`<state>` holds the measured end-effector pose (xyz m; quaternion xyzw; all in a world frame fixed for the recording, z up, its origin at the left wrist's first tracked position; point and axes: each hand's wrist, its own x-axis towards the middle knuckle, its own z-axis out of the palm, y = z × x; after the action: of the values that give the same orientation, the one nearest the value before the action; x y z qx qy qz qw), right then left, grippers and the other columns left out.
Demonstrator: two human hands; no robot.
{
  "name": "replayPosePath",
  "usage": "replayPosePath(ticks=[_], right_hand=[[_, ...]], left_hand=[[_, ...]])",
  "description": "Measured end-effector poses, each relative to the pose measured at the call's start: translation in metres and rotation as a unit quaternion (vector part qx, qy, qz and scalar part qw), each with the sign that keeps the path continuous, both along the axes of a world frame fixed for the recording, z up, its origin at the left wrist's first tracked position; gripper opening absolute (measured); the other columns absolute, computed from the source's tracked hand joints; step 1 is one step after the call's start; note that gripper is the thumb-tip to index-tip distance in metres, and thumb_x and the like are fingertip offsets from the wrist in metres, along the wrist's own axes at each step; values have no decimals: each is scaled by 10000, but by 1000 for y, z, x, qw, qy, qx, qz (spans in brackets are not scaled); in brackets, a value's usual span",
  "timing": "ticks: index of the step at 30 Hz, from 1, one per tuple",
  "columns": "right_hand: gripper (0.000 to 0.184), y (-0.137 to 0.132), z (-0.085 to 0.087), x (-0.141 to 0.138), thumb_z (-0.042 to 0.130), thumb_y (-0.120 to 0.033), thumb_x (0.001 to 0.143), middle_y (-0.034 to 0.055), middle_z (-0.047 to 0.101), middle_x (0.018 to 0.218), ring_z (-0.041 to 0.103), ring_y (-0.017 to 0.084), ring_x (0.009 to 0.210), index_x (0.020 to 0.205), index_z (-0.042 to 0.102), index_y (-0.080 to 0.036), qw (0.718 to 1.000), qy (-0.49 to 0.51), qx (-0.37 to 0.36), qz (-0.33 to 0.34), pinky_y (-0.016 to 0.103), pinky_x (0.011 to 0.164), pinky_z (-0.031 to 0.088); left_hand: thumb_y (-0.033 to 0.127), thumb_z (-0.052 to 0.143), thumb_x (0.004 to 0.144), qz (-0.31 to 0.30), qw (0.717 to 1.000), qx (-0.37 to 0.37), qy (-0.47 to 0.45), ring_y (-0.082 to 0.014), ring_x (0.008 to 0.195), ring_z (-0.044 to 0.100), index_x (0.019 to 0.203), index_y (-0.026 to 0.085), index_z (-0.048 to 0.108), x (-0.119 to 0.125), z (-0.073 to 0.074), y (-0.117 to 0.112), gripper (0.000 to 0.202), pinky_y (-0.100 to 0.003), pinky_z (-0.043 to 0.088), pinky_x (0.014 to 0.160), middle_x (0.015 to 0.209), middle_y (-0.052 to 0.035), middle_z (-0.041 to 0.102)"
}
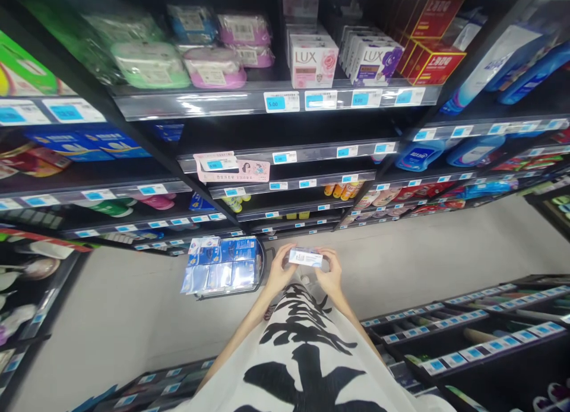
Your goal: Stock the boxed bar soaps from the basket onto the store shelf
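I watched from afar as the left hand (280, 266) and right hand (329, 271) gripped opposite ends of a small white box (305, 257), in front of the torso. Blue packages (221, 263) sat to its left, near the shelves (191, 105).

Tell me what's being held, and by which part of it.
A small white-and-blue rectangular box, held by its opposite short ends, between your left grip and right grip.

one head-worn camera looks forward and down, hands (280, 271) well below it, shelves (240, 103) ahead.
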<state>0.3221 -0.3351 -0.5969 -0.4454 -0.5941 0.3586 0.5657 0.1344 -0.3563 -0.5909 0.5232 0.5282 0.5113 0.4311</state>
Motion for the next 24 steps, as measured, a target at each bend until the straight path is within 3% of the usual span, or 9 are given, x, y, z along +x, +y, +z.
replayPosePath(ticks=[4, 10, 13, 16, 20, 24], right_hand=[[464, -2, -4, -2, 801, -221, 797, 97, 698, 1193, 695, 243, 1073, 1242, 674, -251, 998, 8, -54, -19, 361, 815, 606], [500, 0, -1, -8, 818, -317, 800, 103, 695, 1262, 702, 229, 1014, 1270, 657, -257, 987, 52, -149, -6, 343, 791, 592], [501, 2, 3, -10, 803, -343, 814, 116, 645, 1333, 692, 228, 1034, 1282, 643, -260, 987, 43, -157, 12, 352, 812, 597], [556, 2, 3, -14, 810, -353, 804, 116, 622, 1363, 662, 249, 1135, 1320, 620, -266, 987, 23, -155, 27, 411, 946, 585], [877, -2, -6, -25, 900, -330, 690, 117, 572, 1459, 578, 295, 1311, 1469, 498, -322, 979, 31, -192, 54, 517, 1110, 509], [1050, -5, -18, -37, 938, -310, 608, 121, 560, 1488, 592, 296, 1319, 1520, 419, -338, 957, 133, -252, 53, 555, 1139, 490]], left_hand=[[437, 718, 899, 12, 998, -55, -33, -249, 1187, 641, 1348, 204, 604, -1, -4, -3, 518, -346, 577, 928, 1340, -135, 584], [527, 724, 888, 24, 993, -94, -61, -243, 1110, 684, 1301, 193, 569, 0, -10, -10, 553, -392, 554, 983, 1221, -114, 685], [523, 738, 878, 47, 991, -102, -67, -231, 1042, 694, 1281, 193, 567, 1, -11, -13, 548, -374, 559, 931, 1147, -101, 702], [507, 755, 861, 87, 993, -82, -22, -193, 909, 669, 1230, 190, 595, 3, -9, -14, 512, -309, 548, 799, 1045, -70, 681], [432, 768, 846, 145, 987, -39, 57, -123, 695, 565, 1156, 193, 655, 7, -2, -13, 407, -256, 489, 637, 939, -14, 563], [302, 775, 829, 161, 979, 4, 126, -109, 655, 532, 1131, 212, 705, 14, 9, -15, 323, -269, 510, 656, 874, 17, 488]])
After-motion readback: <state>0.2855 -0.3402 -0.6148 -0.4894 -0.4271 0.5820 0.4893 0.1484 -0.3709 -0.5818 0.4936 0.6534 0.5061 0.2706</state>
